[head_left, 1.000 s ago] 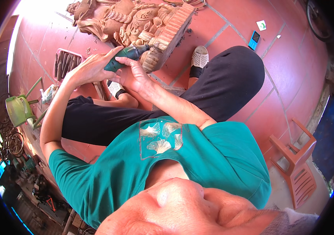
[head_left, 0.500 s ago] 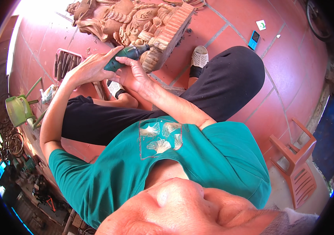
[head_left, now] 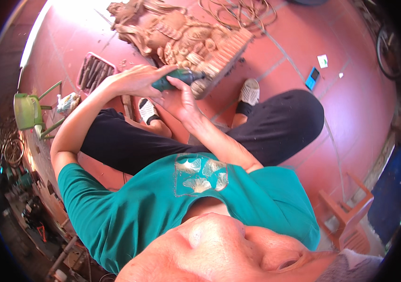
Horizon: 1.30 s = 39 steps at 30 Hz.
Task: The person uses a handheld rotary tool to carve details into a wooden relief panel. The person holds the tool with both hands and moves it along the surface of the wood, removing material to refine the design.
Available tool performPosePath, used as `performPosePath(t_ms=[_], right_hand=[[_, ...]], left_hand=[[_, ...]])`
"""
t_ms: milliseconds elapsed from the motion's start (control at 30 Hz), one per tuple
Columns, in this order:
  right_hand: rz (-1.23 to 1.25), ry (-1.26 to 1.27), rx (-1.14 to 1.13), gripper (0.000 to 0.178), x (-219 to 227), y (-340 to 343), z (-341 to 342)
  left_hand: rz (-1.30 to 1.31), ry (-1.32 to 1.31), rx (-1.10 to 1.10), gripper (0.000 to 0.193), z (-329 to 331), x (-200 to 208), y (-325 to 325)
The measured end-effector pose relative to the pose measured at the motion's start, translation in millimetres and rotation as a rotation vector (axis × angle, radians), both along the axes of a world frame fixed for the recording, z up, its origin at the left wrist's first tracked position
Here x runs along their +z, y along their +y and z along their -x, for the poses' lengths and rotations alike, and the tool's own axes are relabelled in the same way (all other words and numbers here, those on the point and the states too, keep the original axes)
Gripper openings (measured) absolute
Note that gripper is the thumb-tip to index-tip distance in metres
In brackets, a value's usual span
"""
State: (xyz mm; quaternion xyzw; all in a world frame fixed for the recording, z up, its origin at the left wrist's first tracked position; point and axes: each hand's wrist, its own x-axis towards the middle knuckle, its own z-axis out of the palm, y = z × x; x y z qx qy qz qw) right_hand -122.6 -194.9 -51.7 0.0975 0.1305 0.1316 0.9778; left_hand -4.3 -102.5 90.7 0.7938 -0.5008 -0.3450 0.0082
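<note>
A green power tool with a dark nose, which looks like a die grinder (head_left: 173, 79), is held in both hands. My left hand (head_left: 134, 81) is closed round its rear part, thumb side up. From below, my right hand (head_left: 180, 101) grips the tool, the thumb lying along its side. The tool's nose points right, at the lower corner of a brown wood carving (head_left: 181, 40) lying on its back. The nose seems to meet the ribbed base there; the exact contact is too small to make out.
Left of the carving, a pink basket (head_left: 80, 79) holds several dark rods. A green stool (head_left: 26, 111) and a plastic bag (head_left: 68, 103) stand at left. Cable loops (head_left: 257, 21) lie beyond the carving. A blue phone (head_left: 312, 79) is on the tiles; a brown chair (head_left: 346, 214) stands at right.
The whole view has shifted, so the scene sits lower and further right. Both hands keep their grip on the die grinder, and its nose stays at the carving's base.
</note>
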Motion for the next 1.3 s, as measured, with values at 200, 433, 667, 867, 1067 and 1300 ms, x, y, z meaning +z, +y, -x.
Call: performPosePath(t_ms=[200, 433, 667, 867, 1067, 1300], right_hand=[[-0.009, 0.011, 0.006, 0.044, -5.4, 3.3, -1.0], [0.013, -0.02, 0.048, 0.046, -9.7, 7.6, -6.2], [0.067, -0.026, 0.053, 0.044, -11.2, 9.2, -11.8], [0.04, -0.003, 0.061, 0.036, -6.0, 10.2, -9.3], [0.006, 0.034, 0.017, 0.036, -0.7, 9.2, -4.6], [0.008, 0.023, -0.019, 0.034, 1.8, 7.6, -1.3]], left_hand=[[-0.012, 0.013, 0.006, 0.1, -1.4, -1.7, 8.1], [-0.058, 0.021, 0.084, 0.101, 5.3, 6.4, 12.9], [0.004, -0.04, 0.071, 0.102, 3.4, -1.5, 19.9], [0.036, 0.0, 0.129, 0.102, 7.2, 0.5, 19.4], [-0.008, 0.009, 0.113, 0.101, 6.9, 3.9, 10.6], [0.017, 0.028, 0.095, 0.101, 5.6, 1.5, 7.2]])
